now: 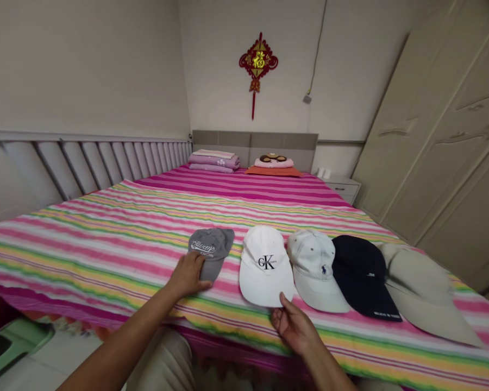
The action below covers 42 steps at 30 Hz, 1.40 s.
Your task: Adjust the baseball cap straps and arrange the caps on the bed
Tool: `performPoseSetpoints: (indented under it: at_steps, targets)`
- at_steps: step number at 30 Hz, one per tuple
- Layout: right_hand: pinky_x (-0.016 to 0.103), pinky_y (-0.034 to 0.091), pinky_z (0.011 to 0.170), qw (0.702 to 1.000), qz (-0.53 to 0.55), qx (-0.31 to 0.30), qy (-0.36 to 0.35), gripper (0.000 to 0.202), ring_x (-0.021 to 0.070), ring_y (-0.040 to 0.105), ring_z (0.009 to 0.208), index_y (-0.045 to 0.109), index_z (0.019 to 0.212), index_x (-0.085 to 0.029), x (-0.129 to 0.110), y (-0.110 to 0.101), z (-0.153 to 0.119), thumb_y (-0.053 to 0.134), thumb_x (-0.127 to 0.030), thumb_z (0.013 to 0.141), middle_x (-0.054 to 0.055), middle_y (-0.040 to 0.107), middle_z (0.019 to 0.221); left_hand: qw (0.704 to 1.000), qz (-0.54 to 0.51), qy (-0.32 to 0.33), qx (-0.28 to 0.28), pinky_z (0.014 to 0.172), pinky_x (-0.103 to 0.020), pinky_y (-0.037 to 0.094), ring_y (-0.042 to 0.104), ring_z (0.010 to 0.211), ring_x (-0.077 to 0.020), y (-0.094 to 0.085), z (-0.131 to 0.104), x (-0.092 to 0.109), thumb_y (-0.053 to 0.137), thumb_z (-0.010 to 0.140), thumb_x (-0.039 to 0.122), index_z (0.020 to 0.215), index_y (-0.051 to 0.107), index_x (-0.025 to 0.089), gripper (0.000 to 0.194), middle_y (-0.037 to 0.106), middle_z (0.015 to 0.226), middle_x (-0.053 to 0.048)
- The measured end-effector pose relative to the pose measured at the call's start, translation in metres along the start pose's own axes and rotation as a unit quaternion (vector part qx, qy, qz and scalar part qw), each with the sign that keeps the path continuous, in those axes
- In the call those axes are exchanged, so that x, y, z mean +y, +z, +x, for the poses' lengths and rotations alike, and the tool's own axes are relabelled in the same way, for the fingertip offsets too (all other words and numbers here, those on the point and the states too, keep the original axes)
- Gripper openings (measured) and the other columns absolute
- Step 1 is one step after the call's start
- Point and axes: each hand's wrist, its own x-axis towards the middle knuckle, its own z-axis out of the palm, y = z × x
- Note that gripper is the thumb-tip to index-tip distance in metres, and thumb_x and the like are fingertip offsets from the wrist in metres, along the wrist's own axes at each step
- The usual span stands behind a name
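Observation:
Five caps... several caps lie in a row on the striped bedspread (118,239). My left hand (188,276) grips the lower left edge of a grey cap (218,244) with white lettering, its thumb by the brim. My right hand (293,326) pinches the front brim edge of a white cap (264,288) with "GK" lettering, thumb on top and fingers curled below. Right of it sits a pale cap (312,250) with a small blue logo. A dark navy cap (358,266) overlaps beside that one, and a beige cap (419,282) lies at the far right.
Folded purple bedding (214,162) and a pink pillow stack (274,163) rest by the headboard (220,139). A white railing (106,157) runs along the left. At right stand a nightstand (344,187) and a tall wardrobe (424,136). A green stool (20,342) is at lower left.

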Motion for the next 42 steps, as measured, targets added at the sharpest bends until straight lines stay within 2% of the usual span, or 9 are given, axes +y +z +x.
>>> performPoseSetpoints:
  at_steps: [3,6,8,12,16,21,25,32,42]
  targets:
    - [0.019,0.044,0.045,0.999,-0.007,-0.046,-0.001,0.026,0.0083,0.055,0.047,0.057,0.079,-0.019,0.006,-0.005,-0.013,0.074,-0.014,0.06,-0.002,0.067,0.066,0.932,-0.351,-0.071,-0.06,0.083,-0.037,0.037,0.053,0.094,-0.0258,0.012,-0.009,0.028,0.052,0.067,0.053,0.097,0.056,0.015,0.049,0.061,0.098,-0.012]
    - [0.019,0.043,0.048,0.991,-0.066,-0.115,-0.008,0.025,0.0093,0.057,0.054,0.059,0.085,-0.019,0.014,-0.014,-0.025,0.072,-0.021,0.063,-0.001,0.068,0.074,0.711,-0.667,-0.135,-0.178,0.072,-0.032,0.042,0.059,0.077,-0.0192,0.023,-0.014,0.053,0.04,0.072,0.061,0.095,0.056,0.015,0.054,0.064,0.085,-0.009]
    - [0.019,0.042,0.049,0.98,-0.127,-0.152,-0.02,0.024,0.0097,0.057,0.058,0.061,0.087,-0.018,0.019,-0.024,-0.032,0.07,-0.024,0.065,0.001,0.068,0.077,0.585,-0.783,-0.115,-0.176,0.072,-0.031,0.043,0.061,0.074,-0.0177,0.023,-0.012,0.064,0.04,0.074,0.06,0.095,0.056,0.014,0.053,0.065,0.082,-0.009]
    - [0.024,0.043,0.055,0.955,-0.208,-0.209,-0.017,0.036,0.016,0.06,0.066,0.063,0.092,-0.015,0.018,-0.046,-0.05,0.072,-0.029,0.06,0.006,0.068,0.079,0.491,-0.859,-0.092,-0.116,0.075,-0.027,0.044,0.062,0.069,-0.0149,0.011,-0.009,0.08,0.062,0.07,0.033,0.088,0.061,0.015,0.025,0.067,0.073,-0.003]
    - [0.031,0.043,0.066,0.93,-0.237,-0.278,0.028,0.05,0.0201,0.06,0.068,0.062,0.097,-0.019,-0.007,-0.046,-0.075,0.075,-0.024,0.048,0.005,0.067,0.081,0.49,-0.856,-0.065,-0.151,0.061,-0.024,0.046,0.06,0.054,-0.0126,0.009,-0.02,0.1,0.067,0.06,0.013,0.072,0.063,0.013,0.013,0.065,0.06,-0.001]
    - [0.031,0.041,0.073,0.918,-0.229,-0.324,-0.021,0.058,0.0201,0.058,0.08,0.054,0.109,-0.014,-0.038,-0.009,-0.094,0.065,-0.046,0.062,0.009,0.064,0.085,0.513,-0.826,-0.046,-0.229,0.055,-0.025,0.046,0.06,0.055,-0.0145,0.017,-0.037,0.124,0.071,0.055,0.014,0.069,0.061,0.012,0.018,0.065,0.064,-0.005]
    - [0.019,0.028,0.039,0.92,-0.278,-0.264,-0.08,0.027,0.0059,0.037,0.034,0.058,0.077,-0.014,-0.037,0.015,-0.094,0.062,-0.04,0.071,-0.004,0.05,0.042,0.573,-0.769,-0.063,-0.277,0.049,-0.02,0.041,0.054,0.048,-0.0099,0.016,-0.043,0.133,0.074,0.05,0.015,0.065,0.059,0.011,0.021,0.06,0.057,-0.002]
    - [0.018,0.014,0.036,0.906,-0.32,-0.249,-0.118,0.024,0.0028,0.025,0.034,0.054,0.064,-0.013,-0.032,0.028,-0.099,0.063,-0.034,0.07,-0.006,0.043,0.037,0.711,-0.628,-0.039,-0.315,0.045,-0.016,0.032,0.044,0.046,-0.0046,-0.002,-0.044,0.14,0.073,0.055,0.024,0.07,0.064,0.011,0.022,0.057,0.058,0.0]
    - [0.02,0.01,0.037,0.894,-0.363,-0.225,-0.137,0.023,0.0024,0.02,0.034,0.051,0.06,-0.014,-0.031,0.031,-0.104,0.061,-0.032,0.07,-0.008,0.039,0.037,0.655,-0.674,-0.08,-0.331,0.04,-0.017,0.028,0.041,0.039,-0.0044,-0.001,-0.049,0.155,0.072,0.053,0.026,0.063,0.063,0.011,0.02,0.053,0.049,0.0]
